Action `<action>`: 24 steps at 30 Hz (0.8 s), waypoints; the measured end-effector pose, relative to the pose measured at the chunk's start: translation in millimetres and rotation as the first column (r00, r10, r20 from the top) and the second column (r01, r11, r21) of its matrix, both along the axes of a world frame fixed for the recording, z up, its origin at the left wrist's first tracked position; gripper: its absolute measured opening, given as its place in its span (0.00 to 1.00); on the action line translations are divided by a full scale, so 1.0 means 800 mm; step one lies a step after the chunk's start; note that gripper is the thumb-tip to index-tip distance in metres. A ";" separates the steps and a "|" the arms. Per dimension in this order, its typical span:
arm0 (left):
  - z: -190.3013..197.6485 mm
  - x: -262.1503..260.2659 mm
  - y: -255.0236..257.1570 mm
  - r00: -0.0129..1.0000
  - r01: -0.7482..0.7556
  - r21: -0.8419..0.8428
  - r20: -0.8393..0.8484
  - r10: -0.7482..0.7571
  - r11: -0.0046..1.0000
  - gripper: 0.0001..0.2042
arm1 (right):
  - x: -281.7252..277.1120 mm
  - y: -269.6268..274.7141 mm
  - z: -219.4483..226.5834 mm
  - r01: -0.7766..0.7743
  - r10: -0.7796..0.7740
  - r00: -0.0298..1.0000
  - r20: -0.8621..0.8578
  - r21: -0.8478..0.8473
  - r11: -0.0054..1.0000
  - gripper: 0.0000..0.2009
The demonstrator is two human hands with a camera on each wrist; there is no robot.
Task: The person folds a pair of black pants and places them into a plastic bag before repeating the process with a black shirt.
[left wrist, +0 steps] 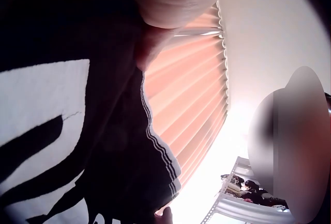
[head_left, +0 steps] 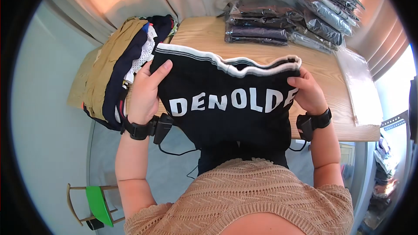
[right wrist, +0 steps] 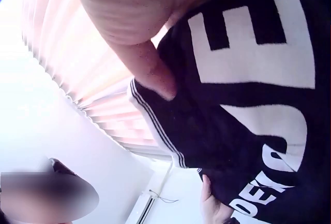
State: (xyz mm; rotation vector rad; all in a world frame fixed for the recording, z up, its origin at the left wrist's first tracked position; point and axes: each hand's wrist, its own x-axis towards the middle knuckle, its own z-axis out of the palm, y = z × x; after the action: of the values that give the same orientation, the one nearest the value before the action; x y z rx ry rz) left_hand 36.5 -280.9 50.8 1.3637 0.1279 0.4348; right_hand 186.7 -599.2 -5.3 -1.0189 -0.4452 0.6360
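Observation:
A black garment [head_left: 226, 91] with large white letters hangs between both hands, its white striped band [head_left: 191, 52] at the top. Near the band's left end my left hand [head_left: 150, 87] grips it, thumb on the front and the other fingers mostly hidden behind. My right hand [head_left: 308, 90] pinches the opposite upper corner, its thumb lying over the cloth by the last letter. Between the hands the band gapes in a wavy opening. In the right wrist view, the right thumb [right wrist: 155, 76] presses on the black cloth below the band. The lower part of the garment falls against the person's front.
A wooden table [head_left: 196, 30] stands ahead. On its left lies a heap of clothes [head_left: 109, 69]; bagged folded garments [head_left: 261, 21] are stacked at the back right, with clear plastic bags [head_left: 359, 87] at the right edge. A green chair [head_left: 99, 206] is at lower left.

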 end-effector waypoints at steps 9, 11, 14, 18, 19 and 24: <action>0.013 -0.045 0.014 0.983 0.103 0.079 0.143 -0.113 0.992 0.16 | -0.016 -0.020 0.017 -0.105 0.105 0.954 0.280 -0.016 0.994 0.26; 0.026 -0.055 0.024 0.977 -0.029 0.118 0.213 0.003 0.993 0.15 | -0.028 0.010 0.050 -0.056 0.062 0.973 0.224 -0.034 0.998 0.20; 0.063 -0.081 0.043 0.966 -0.171 0.106 0.213 0.146 0.980 0.13 | -0.035 0.075 0.092 -0.067 0.065 0.981 0.183 0.006 0.998 0.19; 0.092 -0.152 0.077 0.888 -0.431 0.216 0.276 0.369 0.876 0.14 | -0.042 0.168 0.109 -0.217 0.189 0.945 0.265 0.081 0.973 0.18; 0.099 -0.175 0.080 0.868 -0.477 0.221 0.271 0.416 0.851 0.14 | -0.052 0.186 0.116 -0.266 0.226 0.923 0.310 0.094 0.959 0.18; 0.110 -0.300 0.089 0.771 -0.634 0.266 0.283 0.570 0.726 0.13 | -0.116 0.263 0.144 -0.555 0.502 0.800 0.329 0.088 0.827 0.18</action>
State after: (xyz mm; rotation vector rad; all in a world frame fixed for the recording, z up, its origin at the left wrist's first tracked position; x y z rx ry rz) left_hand -203.7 -209.7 139.2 1.6082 0.3673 1.1871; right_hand 94.2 -388.5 109.8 -0.8112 -1.0614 0.9307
